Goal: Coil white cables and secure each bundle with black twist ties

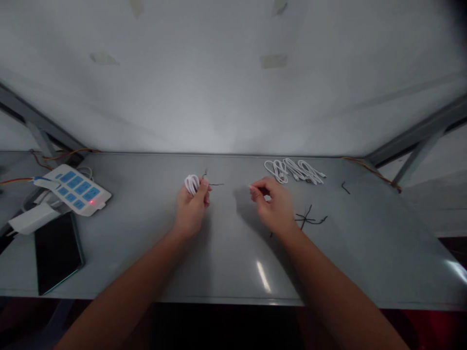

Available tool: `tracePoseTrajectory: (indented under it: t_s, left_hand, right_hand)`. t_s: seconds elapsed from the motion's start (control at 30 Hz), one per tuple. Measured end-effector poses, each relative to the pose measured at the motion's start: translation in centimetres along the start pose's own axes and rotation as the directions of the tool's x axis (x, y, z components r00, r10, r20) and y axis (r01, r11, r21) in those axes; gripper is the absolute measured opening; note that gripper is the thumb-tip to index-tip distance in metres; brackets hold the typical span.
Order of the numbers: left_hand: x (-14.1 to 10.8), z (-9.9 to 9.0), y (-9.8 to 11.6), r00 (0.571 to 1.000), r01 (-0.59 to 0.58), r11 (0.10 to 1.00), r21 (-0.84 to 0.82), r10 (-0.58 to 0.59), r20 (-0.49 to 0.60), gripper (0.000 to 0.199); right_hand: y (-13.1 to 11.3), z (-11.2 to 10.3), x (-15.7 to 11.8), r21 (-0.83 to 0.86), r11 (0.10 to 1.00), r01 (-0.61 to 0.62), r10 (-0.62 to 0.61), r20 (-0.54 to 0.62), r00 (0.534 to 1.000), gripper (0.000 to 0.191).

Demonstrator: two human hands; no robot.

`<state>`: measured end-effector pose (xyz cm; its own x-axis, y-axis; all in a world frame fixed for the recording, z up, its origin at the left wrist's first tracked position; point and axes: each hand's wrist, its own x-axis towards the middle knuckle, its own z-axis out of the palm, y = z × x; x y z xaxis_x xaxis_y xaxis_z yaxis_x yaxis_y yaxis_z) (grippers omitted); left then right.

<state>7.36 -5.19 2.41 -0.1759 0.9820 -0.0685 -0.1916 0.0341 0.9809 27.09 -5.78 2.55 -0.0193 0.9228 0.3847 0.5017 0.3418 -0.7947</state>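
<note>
My left hand (191, 209) is closed around a coiled white cable (191, 184), with loops showing above the fingers. A thin black twist tie (216, 184) lies across that coil, its ends poking out beyond my thumb. To the right, my right hand (273, 204) is held apart from the coil, thumb and fingertips pinched together. A tiny pale spot shows at those fingertips; whether it is a held thing or a nail I cannot tell. Loose black twist ties (305, 219) lie crossed on the table beside my right wrist.
Several bundled white cables (297, 171) lie at the back right, and a single black twist tie (345, 187) is farther right. On the left are a power strip (82, 189) with a red light, a white adapter (33, 218) and a dark phone (58, 253). A pale wall closes the grey table's (226, 262) back.
</note>
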Motion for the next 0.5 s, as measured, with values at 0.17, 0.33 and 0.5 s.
tracePoseTrajectory:
  t_s: [0.17, 0.33, 0.5]
  left_hand:
    - [-1.0, 0.1, 0.5, 0.900, 0.037, 0.959, 0.280, -0.154, 0.408, 0.040]
    - [-1.0, -0.2, 1.0, 0.848, -0.053, 0.916, 0.397, -0.169, 0.502, 0.035]
    - [-0.5, -0.5, 1.3, 0.807, -0.107, 0.894, 0.434, -0.177, 0.563, 0.030]
  right_hand:
    - [-0.2, -0.6, 0.6, 0.189, 0.981, 0.042, -0.069, 0.139, 0.988, 0.017]
    - [-0.8, -0.8, 0.7, 0.240, 0.958, 0.156, -0.228, 0.306, 0.924, 0.028]
    - [-0.9, -0.9, 0.8, 0.275, 0.958, 0.082, -0.186, 0.379, 0.906, 0.013]
